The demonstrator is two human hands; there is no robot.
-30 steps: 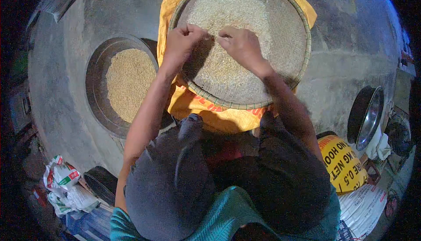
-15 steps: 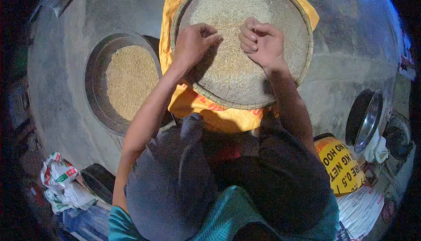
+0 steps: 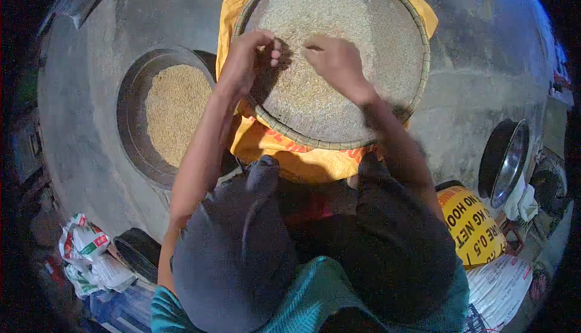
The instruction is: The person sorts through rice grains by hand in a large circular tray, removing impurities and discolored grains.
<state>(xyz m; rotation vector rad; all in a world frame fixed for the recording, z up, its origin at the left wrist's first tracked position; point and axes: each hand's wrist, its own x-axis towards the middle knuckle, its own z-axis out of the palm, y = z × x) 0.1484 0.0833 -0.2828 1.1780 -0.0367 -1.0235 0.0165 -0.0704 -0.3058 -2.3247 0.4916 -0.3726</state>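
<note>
My left hand pinches loosely over the rice in the woven tray; my right hand lies flat, fingertips in the grain (tray directly under both). I'd rake lightly, lifting only specks.

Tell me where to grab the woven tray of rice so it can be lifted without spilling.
Grip the woven tray by its raised rim, one hand on each of two opposite sides, probably left and right, coming in from outside. It is round, wide and shallow, lies flat on the orange sack, and loose rice covers it, so a level two-sided hold seems safest. The left hand and right hand are now over the grain.
</note>
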